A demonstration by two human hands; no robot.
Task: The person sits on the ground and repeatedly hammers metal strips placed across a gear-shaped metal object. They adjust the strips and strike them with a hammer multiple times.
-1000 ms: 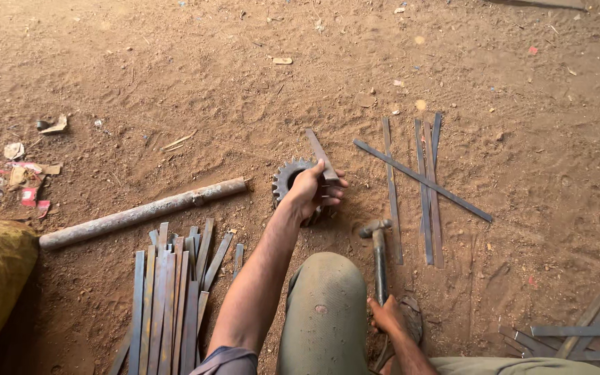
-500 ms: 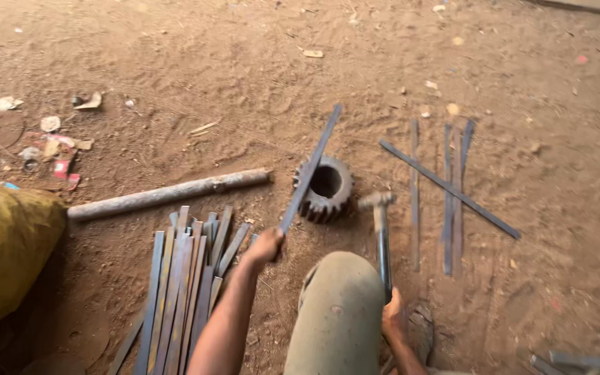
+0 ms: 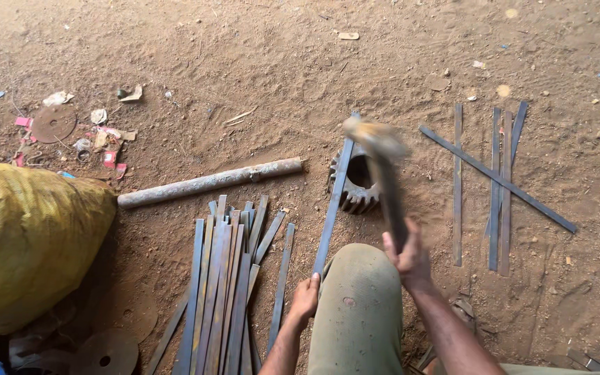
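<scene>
Across the gear (image 3: 355, 187), left hand (image 3: 305, 300) holds strip (image 3: 333, 201); right hand (image 3: 405, 253) grips hammer (image 3: 383, 167).

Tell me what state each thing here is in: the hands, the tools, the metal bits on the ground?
Left hand: gripping the strip's near end.
Strip: laid slanting across the gear.
Gear: flat on the dirt, under the strip.
Right hand: gripping the hammer's handle.
Hammer: raised, blurred.
Pipe: lying on the dirt.
Strip pile: lying bunched on the ground.
Sack: full, bulging.
</scene>
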